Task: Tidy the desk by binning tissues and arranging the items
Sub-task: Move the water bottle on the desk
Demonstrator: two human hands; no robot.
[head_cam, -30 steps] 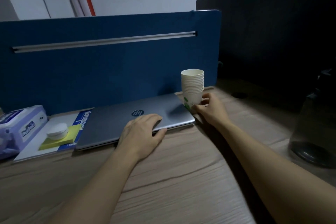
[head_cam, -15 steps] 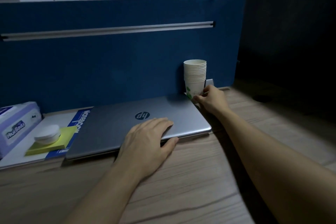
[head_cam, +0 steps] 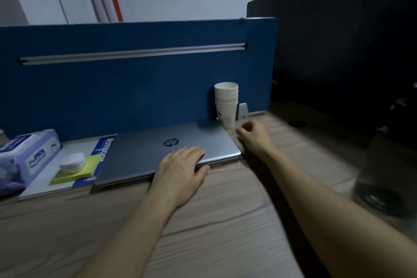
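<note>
A closed silver laptop point(head_cam: 158, 151) lies against the blue partition. My left hand point(head_cam: 180, 171) rests flat on its front edge, thumb under the lid's rim. A stack of paper cups point(head_cam: 226, 106) stands upright at the laptop's back right corner, by the partition. My right hand point(head_cam: 253, 136) hovers just right of the cups, fingers loosely curled, holding nothing and apart from the stack. Left of the laptop a notebook point(head_cam: 67, 165) carries a yellow sticky-note pad point(head_cam: 79, 170) with a white round lid-like object point(head_cam: 72, 162) on it. A wet-wipes pack point(head_cam: 27, 158) sits at far left.
The blue partition point(head_cam: 112, 88) walls the back of the wooden desk point(head_cam: 203, 232). A dark panel point(head_cam: 349, 63) rises at the right. A dark round-based object point(head_cam: 381, 196), blurred, stands near the right edge. A cable hole point(head_cam: 296, 123) is behind my right hand.
My right hand has let go of the cup stack and drawn back a little to the right. The stack now stands by the partition. My left hand stays on the laptop.
</note>
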